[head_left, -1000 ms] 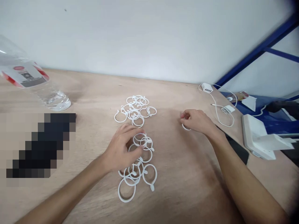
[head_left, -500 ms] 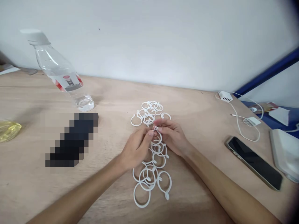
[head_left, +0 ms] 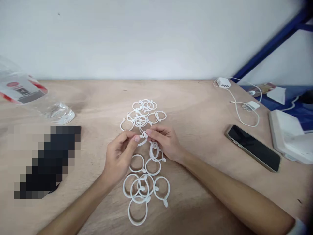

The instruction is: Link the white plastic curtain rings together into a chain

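Note:
Between my two hands is a white plastic curtain ring (head_left: 142, 141), held a little above the table and turned nearly edge-on. My left hand (head_left: 119, 153) pinches its left side between thumb and forefinger. At the ring's small looped end, my right hand (head_left: 166, 142) has thumb and fingertips closed on it. Several loose rings (head_left: 137, 212) with leaf-shaped tabs lie overlapping on the near side of my hands. Beyond my fingers sits a second cluster of rings (head_left: 140, 120) with small loops. A few rings (head_left: 154, 151) lie just under my right hand, partly hidden by it.
A clear water bottle (head_left: 58, 112) stands at the left on the wooden table (head_left: 97, 98), above a blurred-out dark object (head_left: 49, 163). To the right are a phone (head_left: 254, 148), a white charger with cable (head_left: 223, 82) and a white device (head_left: 283, 133). A wall closes off the back.
The view has shifted right, so things sit further left in it. My hands have drawn slightly apart, and the ring between them has turned from face-on to nearly edge-on.

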A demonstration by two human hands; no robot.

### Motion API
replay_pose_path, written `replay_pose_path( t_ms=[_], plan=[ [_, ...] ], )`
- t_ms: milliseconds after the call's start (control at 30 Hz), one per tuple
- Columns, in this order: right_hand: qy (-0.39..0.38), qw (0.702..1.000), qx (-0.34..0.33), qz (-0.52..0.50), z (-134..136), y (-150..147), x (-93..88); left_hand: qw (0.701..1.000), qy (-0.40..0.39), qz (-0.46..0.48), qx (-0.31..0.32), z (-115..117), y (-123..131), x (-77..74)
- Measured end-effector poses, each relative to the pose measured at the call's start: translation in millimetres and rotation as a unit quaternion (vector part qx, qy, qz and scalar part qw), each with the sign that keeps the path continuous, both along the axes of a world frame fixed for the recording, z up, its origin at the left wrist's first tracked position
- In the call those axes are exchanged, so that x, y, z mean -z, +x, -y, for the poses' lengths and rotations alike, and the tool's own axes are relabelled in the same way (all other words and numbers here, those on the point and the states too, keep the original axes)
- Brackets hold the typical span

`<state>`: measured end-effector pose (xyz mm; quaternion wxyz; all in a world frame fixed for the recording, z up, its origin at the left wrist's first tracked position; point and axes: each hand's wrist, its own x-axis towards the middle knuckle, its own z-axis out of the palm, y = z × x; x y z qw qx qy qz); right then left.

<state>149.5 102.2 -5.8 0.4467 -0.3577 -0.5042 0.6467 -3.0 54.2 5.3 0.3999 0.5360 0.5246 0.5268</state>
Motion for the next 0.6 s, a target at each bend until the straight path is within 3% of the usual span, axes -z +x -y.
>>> replay_pose_path(
  t_ms=[233,367,467,600],
  plan=[
    [0.043,0.997,-0.058,0.019,12,3,-12.0,0.996,0.009,0.074,-0.049,-3,-5,11.1],
    [0.051,0.994,0.092,-0.013,1,7,-13.9,0.993,0.005,0.097,-0.073,-5,-5,12.1],
    [0.042,0.983,0.156,0.082,-6,10,-13.7,0.992,0.005,0.105,-0.064,-6,-4,11.3],
    [0.077,0.966,0.081,0.234,6,5,-11.5,0.992,0.009,0.121,-0.047,-5,-3,10.1]
  ],
)
